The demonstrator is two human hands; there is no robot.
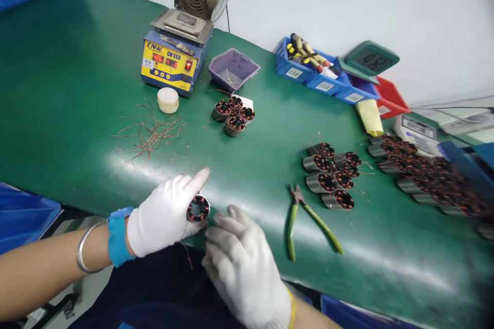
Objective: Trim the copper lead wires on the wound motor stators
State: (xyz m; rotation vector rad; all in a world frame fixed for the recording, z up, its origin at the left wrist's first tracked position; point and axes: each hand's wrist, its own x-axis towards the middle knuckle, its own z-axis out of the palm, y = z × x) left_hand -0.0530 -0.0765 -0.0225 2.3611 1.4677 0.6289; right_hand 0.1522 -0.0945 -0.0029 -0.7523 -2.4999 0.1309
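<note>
At the bottom centre of the frame, the left hand (165, 218) in a white glove held a small wound stator (198, 209) at the near edge of the green bench (77, 113), fingers closed around it and the index finger pointing out to the upper right. The right hand (241, 262), also gloved, was just beside the stator with fingers pinched narrow; it seemed to grip a thin copper wire, but the view was too blurred to be sure. A blue wrist strap (117, 236) and a metal bangle (83, 249) sat on the left forearm.

A little right of the hands, green-handled cutters (309, 223) lay on the bench. Behind them, in the middle right, was a group of stators (332, 175), and further right a larger, blurred heap of stators (428, 177). In the middle left lay loose copper wire scraps (150, 133), with a white round pot (168, 99) behind them. Four more stators (233, 113) stood near the centre. At the top of the frame were a solder pot (175, 56), a purple tray (233, 69), and blue bins (320, 74) with screwdrivers.
</note>
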